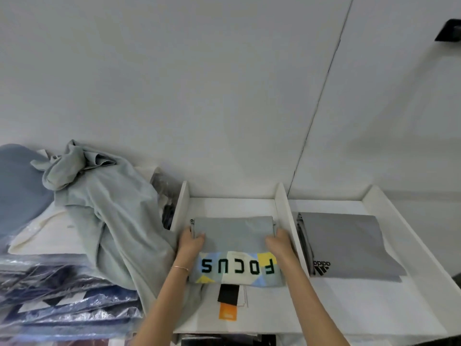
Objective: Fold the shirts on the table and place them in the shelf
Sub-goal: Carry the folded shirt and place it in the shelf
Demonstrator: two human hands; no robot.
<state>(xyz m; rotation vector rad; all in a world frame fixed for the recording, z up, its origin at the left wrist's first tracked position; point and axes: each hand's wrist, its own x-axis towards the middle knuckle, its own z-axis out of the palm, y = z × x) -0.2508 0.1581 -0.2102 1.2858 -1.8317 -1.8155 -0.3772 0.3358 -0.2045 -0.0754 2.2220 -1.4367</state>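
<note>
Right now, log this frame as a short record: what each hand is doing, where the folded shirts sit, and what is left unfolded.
left hand: left hand holds the left edge of the folded light grey FOCUS-print shirt
right hand: right hand holds the shirt's right edge
shirt location: left compartment of the white divided shelf
right compartment: folded grey Adidas-logo shirt, lying flat, untouched
unfolded: crumpled pale green shirt left of the shelf
other: plastic-wrapped dark garments stacked at lower left
</note>
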